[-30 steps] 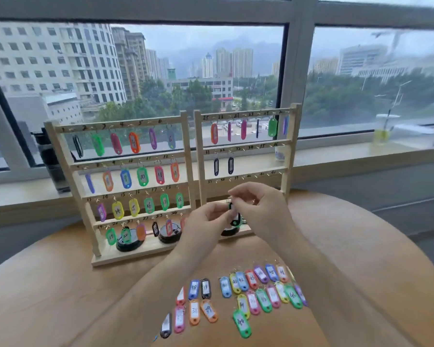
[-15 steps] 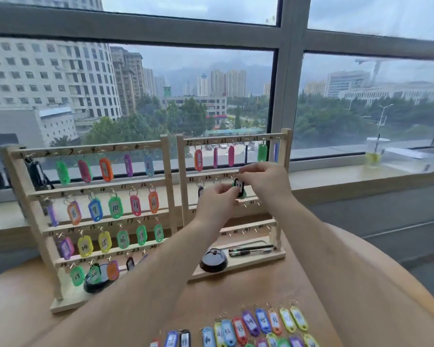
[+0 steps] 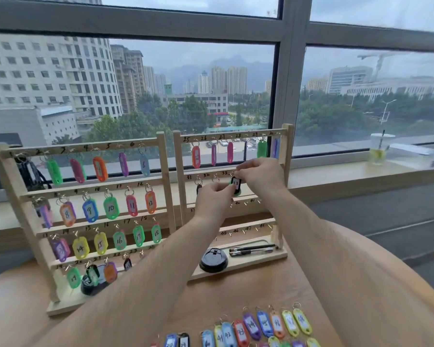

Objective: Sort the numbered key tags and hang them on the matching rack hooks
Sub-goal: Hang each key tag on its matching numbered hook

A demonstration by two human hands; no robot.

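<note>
Two wooden racks stand on the table: the left rack (image 3: 164,171) is hung with coloured tags numbered up to about 22, the right rack (image 3: 288,146) has tags only on its top row and a few on the second. Both hands are up at the right rack's second row. My left hand (image 3: 212,199) pinches the lower edge of a green tag marked 33 (image 3: 236,185). My right hand (image 3: 258,174) pinches its ring at the hook under the number 33. Several loose tags (image 3: 251,326) lie in rows at the table's near edge.
A black round lid (image 3: 213,260) and two pens (image 3: 252,250) lie on the right rack's base; another black lid (image 3: 92,284) sits on the left rack's base. A plastic cup with a straw (image 3: 380,149) stands on the windowsill at right. The round wooden table (image 3: 261,289) curves away at right.
Both hands rose with the green tag from low in front of the rack to its second row. The view tilted up, so the loose tags slid to the bottom edge.
</note>
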